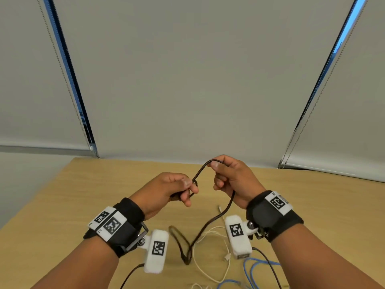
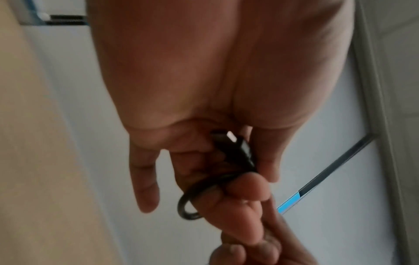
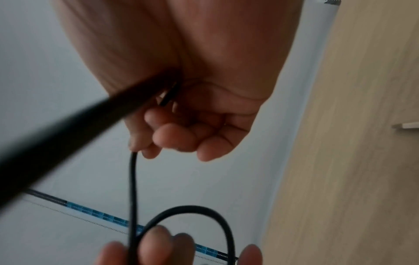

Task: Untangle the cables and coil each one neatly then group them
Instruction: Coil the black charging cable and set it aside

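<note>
Hands raised above light wooden table point(image 1: 62, 205), both on thin black cable point(image 1: 203, 166). Left hand point(image 1: 166, 188) curled, thumb and fingers pinching a small coil with the plug end tucked in the palm point(image 2: 231, 138). Right hand point(image 1: 231, 180) at 2 o'clock from the left, thumb and forefinger pinching the cable's arch, other fingers curled loosely. Cable slack drops past the right wrist to the table toward 6 o'clock. Thin white cable point(image 1: 208, 232) and blue cable point(image 1: 256, 265) lie loose near the table's near edge, at 5 o'clock from the hands. Bare tabletop at 9 and 3 o'clock; far edge just beyond the hands, grey roller blinds point(image 1: 187, 80) behind.
</note>
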Action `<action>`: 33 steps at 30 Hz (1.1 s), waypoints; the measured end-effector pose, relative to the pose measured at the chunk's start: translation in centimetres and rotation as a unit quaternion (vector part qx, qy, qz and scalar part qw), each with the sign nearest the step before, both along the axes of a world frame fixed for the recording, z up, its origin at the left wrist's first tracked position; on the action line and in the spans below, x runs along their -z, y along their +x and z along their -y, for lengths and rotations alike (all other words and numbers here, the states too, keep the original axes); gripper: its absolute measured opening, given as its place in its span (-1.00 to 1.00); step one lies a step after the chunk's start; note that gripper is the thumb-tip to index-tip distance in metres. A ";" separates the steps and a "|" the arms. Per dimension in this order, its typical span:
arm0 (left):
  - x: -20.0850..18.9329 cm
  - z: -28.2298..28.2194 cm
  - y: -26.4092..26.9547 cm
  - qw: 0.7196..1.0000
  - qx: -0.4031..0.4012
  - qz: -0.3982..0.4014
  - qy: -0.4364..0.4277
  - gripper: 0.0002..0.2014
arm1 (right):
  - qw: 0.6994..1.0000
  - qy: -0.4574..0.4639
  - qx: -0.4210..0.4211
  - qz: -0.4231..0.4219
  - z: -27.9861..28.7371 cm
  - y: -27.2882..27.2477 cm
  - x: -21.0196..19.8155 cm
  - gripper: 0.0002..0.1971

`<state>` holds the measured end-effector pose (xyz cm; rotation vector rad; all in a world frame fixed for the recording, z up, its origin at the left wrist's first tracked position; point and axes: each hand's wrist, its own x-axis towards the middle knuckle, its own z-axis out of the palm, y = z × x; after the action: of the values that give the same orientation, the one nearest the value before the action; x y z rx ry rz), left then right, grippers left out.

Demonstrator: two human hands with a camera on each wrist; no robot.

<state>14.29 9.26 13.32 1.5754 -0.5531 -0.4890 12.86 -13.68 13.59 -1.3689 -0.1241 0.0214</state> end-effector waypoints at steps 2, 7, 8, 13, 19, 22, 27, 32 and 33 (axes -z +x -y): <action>-0.2 0.3 -0.4 0.999 0.023 -0.023 -0.030 -0.67 | 1.000 -0.010 -0.004 0.007 0.2 -0.3 0.1 -0.82; -0.2 0.7 -0.5 0.998 0.041 -0.031 -0.029 -0.63 | 0.995 -0.089 -0.048 0.021 0.2 -1.3 0.1 -0.73; -0.2 0.7 -0.5 0.998 0.045 -0.037 -0.032 -0.62 | 0.992 -0.115 -0.052 0.025 0.2 -1.4 0.0 -0.74; -0.5 1.2 -0.7 0.994 0.062 -0.046 -0.077 -0.68 | 0.982 -0.179 -0.060 0.027 0.1 -1.7 -0.3 -0.71; -2.4 1.0 -0.5 0.969 0.067 -0.093 -0.221 -0.72 | 0.993 -0.099 -0.036 -0.047 0.4 -1.8 1.4 -0.75; -3.0 1.4 -0.4 0.955 0.082 -0.101 -0.266 -0.67 | 0.978 -0.179 -0.056 -0.092 -0.6 -2.4 3.1 -0.74; -2.6 2.6 -0.8 0.946 0.085 -0.083 -0.303 -0.71 | 0.934 -0.325 -0.086 -0.118 -3.3 -3.1 3.8 -0.75; -2.2 3.2 -0.2 0.989 -0.031 0.073 -0.128 -0.73 | 0.919 -0.381 -0.046 -0.083 -3.7 -3.6 1.8 -0.79; -1.9 3.2 0.2 0.989 -0.071 0.109 -0.070 -0.72 | 0.918 -0.389 -0.042 -0.067 -3.7 -3.8 1.3 -0.82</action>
<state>14.47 6.09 15.26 1.5300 -0.6226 -0.1667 9.10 -9.96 12.26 -2.1532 -0.0590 0.2608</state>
